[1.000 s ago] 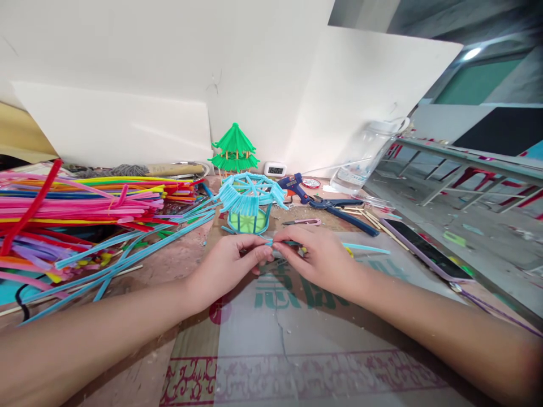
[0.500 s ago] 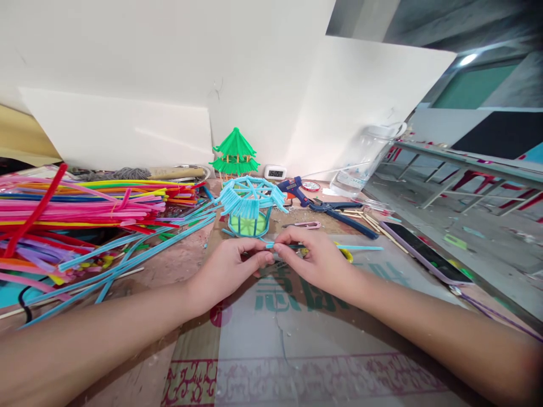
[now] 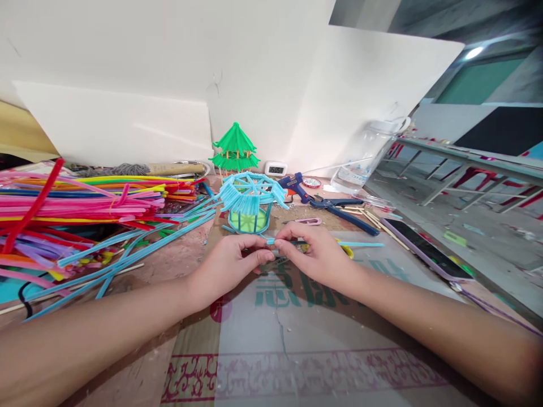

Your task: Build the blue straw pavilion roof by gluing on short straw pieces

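Note:
A light-blue pipe cleaner (image 3: pixel 368 245) runs through both hands, its free end reaching out to the right. My left hand (image 3: pixel 235 257) pinches it between thumb and fingers. Close beside, my right hand (image 3: pixel 311 250) pinches it too, leaving a short blue stretch between the fingertips. Just behind the hands stands a small round pavilion (image 3: pixel 249 203) of blue pipe cleaners, with a pale green floor and an open ribbed roof. Yellow scissor handles (image 3: pixel 345 249) show partly behind my right hand.
Bundled coloured pipe cleaners (image 3: pixel 85 203) fill the left side. At the back stand a green pagoda model (image 3: pixel 235 148), a small digital clock (image 3: pixel 275 168) and a water jug (image 3: pixel 358 155). Rightward lie a glue gun (image 3: pixel 297 185), pliers (image 3: pixel 345 215), a pink snipper (image 3: pixel 307 221) and a phone (image 3: pixel 426 249).
The view has shifted slightly. Both hands stay together in almost the same place, still pinching the blue pipe cleaner.

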Action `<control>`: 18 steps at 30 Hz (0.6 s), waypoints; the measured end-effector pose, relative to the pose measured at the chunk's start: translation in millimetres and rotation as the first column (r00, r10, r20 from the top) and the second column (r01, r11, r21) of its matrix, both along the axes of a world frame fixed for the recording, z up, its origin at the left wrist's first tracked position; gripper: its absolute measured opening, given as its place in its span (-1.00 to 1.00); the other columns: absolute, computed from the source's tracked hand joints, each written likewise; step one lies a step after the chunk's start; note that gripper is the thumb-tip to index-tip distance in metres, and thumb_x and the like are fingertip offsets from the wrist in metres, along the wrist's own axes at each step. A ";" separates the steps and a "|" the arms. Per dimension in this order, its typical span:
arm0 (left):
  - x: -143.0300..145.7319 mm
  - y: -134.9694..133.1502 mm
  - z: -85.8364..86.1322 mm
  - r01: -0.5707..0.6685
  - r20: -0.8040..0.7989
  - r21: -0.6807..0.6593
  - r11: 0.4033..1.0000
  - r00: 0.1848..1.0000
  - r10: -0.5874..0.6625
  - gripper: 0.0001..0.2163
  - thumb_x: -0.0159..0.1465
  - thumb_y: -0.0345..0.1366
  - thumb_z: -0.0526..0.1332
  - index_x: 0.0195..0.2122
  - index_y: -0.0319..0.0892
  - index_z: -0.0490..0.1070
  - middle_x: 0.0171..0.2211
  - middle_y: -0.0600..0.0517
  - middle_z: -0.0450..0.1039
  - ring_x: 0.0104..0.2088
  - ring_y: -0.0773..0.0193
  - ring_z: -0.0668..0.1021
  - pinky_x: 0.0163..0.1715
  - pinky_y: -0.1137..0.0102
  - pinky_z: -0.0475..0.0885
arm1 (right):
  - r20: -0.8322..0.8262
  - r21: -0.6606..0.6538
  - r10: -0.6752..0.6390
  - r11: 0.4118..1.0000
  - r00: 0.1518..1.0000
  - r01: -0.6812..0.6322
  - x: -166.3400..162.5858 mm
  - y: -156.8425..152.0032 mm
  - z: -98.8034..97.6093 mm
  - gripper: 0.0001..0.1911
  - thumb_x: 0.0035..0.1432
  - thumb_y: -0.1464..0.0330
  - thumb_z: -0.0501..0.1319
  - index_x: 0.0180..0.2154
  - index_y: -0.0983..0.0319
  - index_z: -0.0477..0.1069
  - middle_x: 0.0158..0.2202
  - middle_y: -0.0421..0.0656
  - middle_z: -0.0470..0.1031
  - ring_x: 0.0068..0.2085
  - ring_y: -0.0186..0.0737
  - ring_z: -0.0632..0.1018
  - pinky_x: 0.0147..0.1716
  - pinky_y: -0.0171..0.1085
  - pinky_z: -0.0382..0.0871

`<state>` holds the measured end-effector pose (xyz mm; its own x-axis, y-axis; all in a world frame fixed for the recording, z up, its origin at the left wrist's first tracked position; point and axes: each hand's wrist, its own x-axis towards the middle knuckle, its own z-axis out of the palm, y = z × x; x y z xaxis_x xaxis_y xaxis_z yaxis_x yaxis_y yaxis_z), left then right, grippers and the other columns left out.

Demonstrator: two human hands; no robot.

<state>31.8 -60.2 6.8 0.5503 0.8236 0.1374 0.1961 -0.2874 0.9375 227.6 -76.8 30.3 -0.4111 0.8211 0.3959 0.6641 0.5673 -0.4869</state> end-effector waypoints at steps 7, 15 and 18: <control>-0.3 1.3 -0.3 0.005 -0.004 0.001 1.000 1.000 -0.005 -0.78 0.24 -0.17 0.19 -0.28 -0.19 0.53 -0.43 0.09 0.47 -0.47 0.38 0.44 -0.41 0.49 0.37 | 0.064 0.055 -0.006 0.998 0.998 0.003 -0.7 -2.4 -0.3 -0.86 0.25 0.33 0.12 -0.34 0.21 0.39 -0.44 -0.24 0.49 -0.41 -0.32 0.45 -0.41 -0.34 0.19; -0.4 1.9 -2.2 0.007 0.005 0.005 1.000 1.000 -0.007 -0.78 0.24 -0.17 0.20 -0.27 -0.20 0.54 -0.43 0.08 0.48 -0.46 0.39 0.44 -0.42 0.50 0.37 | 0.052 0.009 -0.041 0.999 0.998 0.041 -3.3 -2.9 1.6 -0.85 0.23 0.33 0.13 -0.36 0.22 0.40 -0.46 -0.24 0.48 -0.44 -0.33 0.44 -0.44 -0.33 0.19; -0.1 1.1 -0.1 0.001 0.008 -0.026 1.000 1.000 -0.001 -0.79 0.23 -0.19 0.20 -0.28 -0.20 0.54 -0.47 0.09 0.46 -0.48 0.40 0.44 -0.45 0.51 0.38 | 0.043 -0.009 -0.045 0.999 0.998 0.046 -4.7 -0.9 1.9 -0.85 0.22 0.33 0.15 -0.38 0.23 0.40 -0.48 -0.24 0.48 -0.45 -0.34 0.44 -0.45 -0.34 0.20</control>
<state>31.6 -59.0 6.7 0.5503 0.8263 0.1200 0.1881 -0.2627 0.9464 222.9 -77.8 32.1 -0.3897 0.8431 0.3707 0.7097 0.5314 -0.4626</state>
